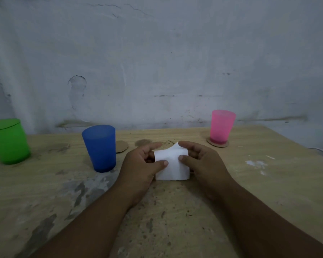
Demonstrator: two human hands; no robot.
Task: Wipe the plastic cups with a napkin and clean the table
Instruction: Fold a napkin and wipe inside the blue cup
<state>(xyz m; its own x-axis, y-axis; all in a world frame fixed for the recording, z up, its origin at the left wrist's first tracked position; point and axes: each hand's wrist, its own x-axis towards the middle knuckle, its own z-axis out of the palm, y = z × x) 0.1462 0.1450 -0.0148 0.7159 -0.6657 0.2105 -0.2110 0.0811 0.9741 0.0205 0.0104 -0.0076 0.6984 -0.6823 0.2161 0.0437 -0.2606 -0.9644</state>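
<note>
A folded white napkin [172, 165] is held between both hands over the middle of the worn wooden table [175, 211]. My left hand [142, 164] pinches its left edge and my right hand [201, 161] pinches its right edge, thumbs on top. A blue plastic cup [100, 148] stands upright just left of my left hand. At the far left edge stands a green cup [7, 140]. A pink cup [222, 126] stands on a cardboard coaster [218, 144] at the back right.
A second cardboard coaster [122, 147] lies bare behind the blue cup. The table top shows grey stains at the front left and white flecks [256, 163] at the right. A scuffed grey wall [157, 62] rises right behind the table's far edge.
</note>
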